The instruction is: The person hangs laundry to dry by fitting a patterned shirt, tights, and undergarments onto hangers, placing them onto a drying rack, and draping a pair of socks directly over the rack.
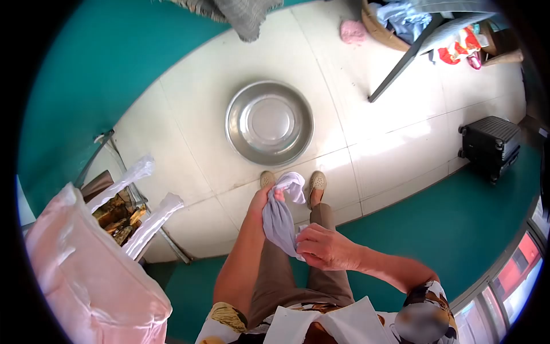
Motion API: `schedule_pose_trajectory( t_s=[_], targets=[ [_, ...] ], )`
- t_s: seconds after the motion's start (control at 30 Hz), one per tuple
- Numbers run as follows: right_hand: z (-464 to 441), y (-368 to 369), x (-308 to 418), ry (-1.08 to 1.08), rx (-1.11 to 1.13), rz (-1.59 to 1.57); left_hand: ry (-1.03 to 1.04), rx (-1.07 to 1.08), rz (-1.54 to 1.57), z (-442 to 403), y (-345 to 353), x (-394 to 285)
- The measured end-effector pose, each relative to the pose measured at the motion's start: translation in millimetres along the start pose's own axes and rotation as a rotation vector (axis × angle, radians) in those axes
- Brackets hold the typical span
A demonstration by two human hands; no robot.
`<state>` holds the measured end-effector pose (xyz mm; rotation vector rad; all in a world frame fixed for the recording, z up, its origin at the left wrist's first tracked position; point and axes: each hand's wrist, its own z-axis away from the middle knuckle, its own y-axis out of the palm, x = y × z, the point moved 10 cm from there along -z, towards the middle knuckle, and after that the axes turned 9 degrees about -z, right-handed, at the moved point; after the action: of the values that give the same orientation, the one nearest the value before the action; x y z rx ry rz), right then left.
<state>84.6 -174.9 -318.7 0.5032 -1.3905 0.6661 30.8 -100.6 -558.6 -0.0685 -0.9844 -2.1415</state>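
Note:
A pale lavender cloth (279,222) is bunched and twisted between my two hands, above my legs. My left hand (264,202) is closed around its upper part, and a loose end curls over toward my right shoe. Lower down, my right hand (322,246) grips the other end with its fingers folded in. On the floor just beyond my feet stands a round metal basin (240,150); no cloth shows in it, and both hands are apart from it.
A pink bag (97,269) with white handles stands at the left. Black suitcase (491,146) lies to the right. At the upper right are a basket (375,28) with clothes, a dark chair leg (404,63) and a pink cloth (353,32) on the tiled floor (200,97).

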Motion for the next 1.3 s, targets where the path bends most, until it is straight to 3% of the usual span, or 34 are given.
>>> schedule_pose_trajectory(
  t_s=[0.07, 0.13, 0.17, 0.23, 0.3, 0.37, 0.47, 0.53, 0.57, 0.63, 0.67, 0.7, 0.73, 0.83, 0.9, 0.97, 1.07, 1.1, 1.17, 1.3],
  targets=[
    [25, -21, 16, 0.087, -0.089, 0.000, 0.023, 0.154, -0.039, 36, 45, 13],
    [48, -39, 28, 0.082, -0.150, 0.078, 0.260, 0.199, -0.180, 96, 120, 13],
    [56, -47, 34, 0.109, -0.193, 0.123, 0.271, 0.223, -0.211, 123, 162, 27],
    [62, -62, 65, 0.066, -0.270, 0.193, 0.724, -0.185, -0.472, 190, 208, 18],
    [67, -73, 78, 0.154, -0.303, 0.267, 0.829, -0.085, -0.590, 228, 259, 32],
    [67, -77, 99, 0.158, -0.289, 0.331, 1.070, 0.073, -0.761, 274, 318, 47],
    [65, -75, 141, 0.085, -0.210, 0.474, 1.146, 0.194, -0.822, 321, 377, 82],
    [67, -89, 187, 0.135, -0.339, 0.603, 1.219, 0.232, -0.850, 347, 415, 104],
    [67, -95, 218, -0.049, -0.433, 0.536, 1.207, 0.301, -0.870, 357, 431, 119],
    [59, -88, 288, -0.119, -0.420, 0.482, 1.224, 0.367, -0.878, 375, 448, 133],
    [55, -82, 311, -0.205, -0.404, 0.299, 1.210, 0.437, -0.839, 379, 457, 138],
    [52, -78, 327, -0.283, -0.388, 0.115, 1.187, 0.510, -0.801, 383, 463, 144],
    [44, -76, 329, -0.291, -0.381, 0.127, 1.198, 0.521, -0.797, 390, 466, 148],
    [21, -87, 329, -0.219, -0.418, 0.140, 1.325, 0.558, -0.824, 420, 473, 148],
    [13, -94, 312, 0.032, -0.394, -0.340, 1.386, 0.561, -0.834, 433, 470, 138],
    [12, -102, 328, -0.017, -0.431, -0.258, 1.403, 0.587, -0.795, 438, 466, 135],
    [20, -102, 380, -0.407, -0.534, 0.251, 1.373, 0.675, -0.655, 443, 462, 133],
    [21, -95, 382, -0.407, -0.524, 0.253, 1.344, 0.678, -0.623, 439, 459, 131],
    [8, -70, 357, -0.150, -0.290, 0.045, 1.320, 0.681, -0.594, 437, 456, 129],
    [0, -82, 345, -0.216, -0.403, 0.258, 1.371, 0.610, -0.651, 432, 443, 126]
  ],
)
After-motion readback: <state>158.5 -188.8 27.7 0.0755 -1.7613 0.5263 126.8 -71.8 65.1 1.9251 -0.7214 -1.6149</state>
